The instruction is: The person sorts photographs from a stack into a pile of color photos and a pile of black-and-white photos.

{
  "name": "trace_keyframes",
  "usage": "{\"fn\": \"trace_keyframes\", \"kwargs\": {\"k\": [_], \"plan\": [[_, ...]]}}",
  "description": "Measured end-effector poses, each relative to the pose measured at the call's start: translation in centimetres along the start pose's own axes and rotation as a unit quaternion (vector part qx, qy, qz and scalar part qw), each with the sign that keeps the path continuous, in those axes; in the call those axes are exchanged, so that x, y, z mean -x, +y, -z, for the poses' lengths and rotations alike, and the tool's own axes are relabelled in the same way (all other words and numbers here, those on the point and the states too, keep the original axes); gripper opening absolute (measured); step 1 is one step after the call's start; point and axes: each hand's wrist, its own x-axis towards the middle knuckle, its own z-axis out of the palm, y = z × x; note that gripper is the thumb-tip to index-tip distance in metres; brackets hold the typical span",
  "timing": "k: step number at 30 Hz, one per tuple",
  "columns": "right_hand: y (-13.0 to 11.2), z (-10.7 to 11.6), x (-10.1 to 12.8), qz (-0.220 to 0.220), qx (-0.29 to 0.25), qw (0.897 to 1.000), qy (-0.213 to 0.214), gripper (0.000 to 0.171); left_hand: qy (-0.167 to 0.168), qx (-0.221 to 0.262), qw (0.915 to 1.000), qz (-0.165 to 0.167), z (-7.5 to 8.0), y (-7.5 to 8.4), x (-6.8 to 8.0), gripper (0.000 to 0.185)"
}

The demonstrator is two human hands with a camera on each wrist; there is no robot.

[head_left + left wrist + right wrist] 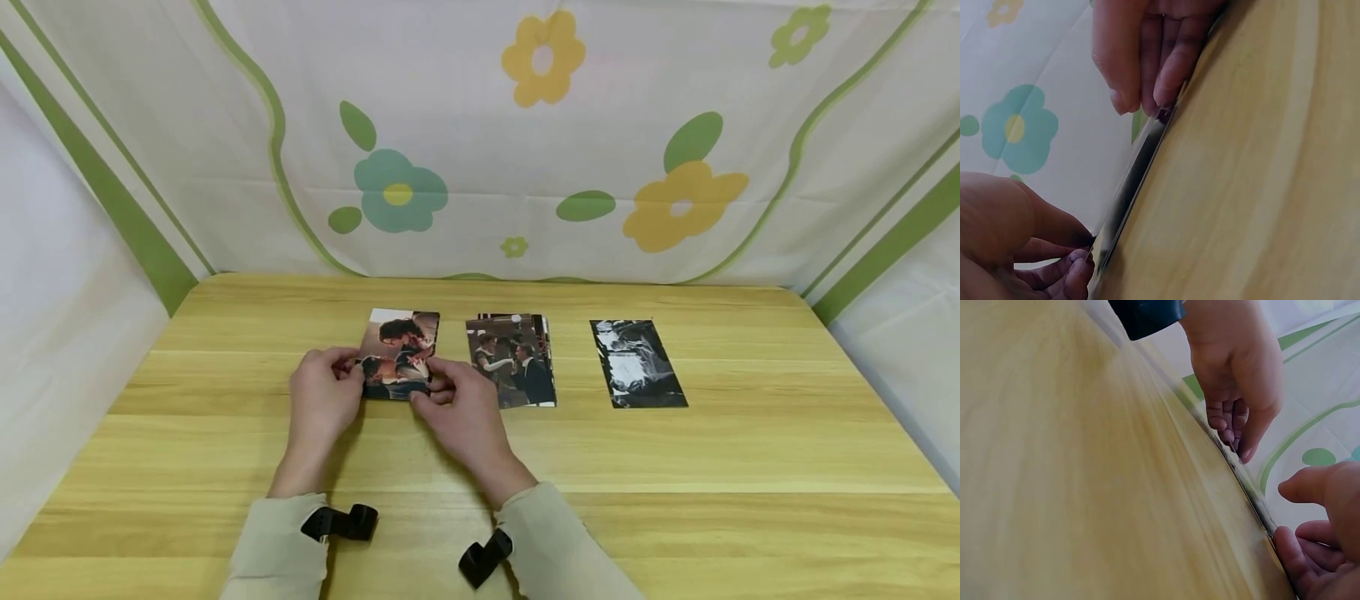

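Observation:
A small stack of photo cards [401,333], its top picture showing people in warm tones, lies at the left of the wooden table. The left hand [327,387] pinches its left edge between thumb and fingers. At the right edge and near corner, the right hand [461,408] holds the stack with thumb and bent fingers. In the left wrist view, the cards' edge [1138,165] runs between the left hand [1016,244] and the right hand [1157,50]. In the right wrist view, the right hand [1329,531] touches the cards' near edge, thumb and index finger apart.
Right of the hands lies a second, loosely overlapping pile of photo cards [513,362]. Farther right is a black-and-white photo card [637,367]. A flowered white curtain [480,167] hangs behind the table [750,500]. Black wrist devices [341,523] sit on both sleeves.

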Motion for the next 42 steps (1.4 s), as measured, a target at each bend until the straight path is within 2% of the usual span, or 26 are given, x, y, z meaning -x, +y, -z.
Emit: {"fn": "trace_keyframes", "kwargs": {"k": [10, 20, 26, 33, 38, 42], "plan": [[-0.2, 0.3, 0.0, 0.013, 0.012, 1.0, 0.005, 0.054, -0.013, -0.029, 0.9994, -0.012, -0.4, 0.2, 0.0, 0.032], [-0.2, 0.7, 0.4, 0.009, 0.019, 1.0, 0.005, 0.055, -0.014, -0.028, 0.9993, -0.02, -0.6, 0.3, 0.0, 0.035], [-0.8, 1.1, 0.6, 0.008, -0.007, 1.0, 0.009, 0.052, -0.016, -0.012, 0.9995, -0.023, 0.0, 1.0, 0.2, 0.034], [-1.4, 4.2, 0.9, 0.0, -0.045, 0.998, 0.049, 0.044, -0.049, 0.038, 0.9979, -0.02, -0.2, 3.4, 1.2, 0.028], [-1.3, 7.2, 0.4, -0.026, -0.035, 0.994, 0.098, 0.037, -0.064, 0.086, 0.9933, -0.044, -1.6, 5.1, 2.2, 0.023], [-0.8, 9.5, 0.2, -0.05, -0.022, 0.989, 0.139, 0.032, -0.073, 0.108, 0.9897, -0.058, -3.2, 5.9, 2.9, 0.021]]}}
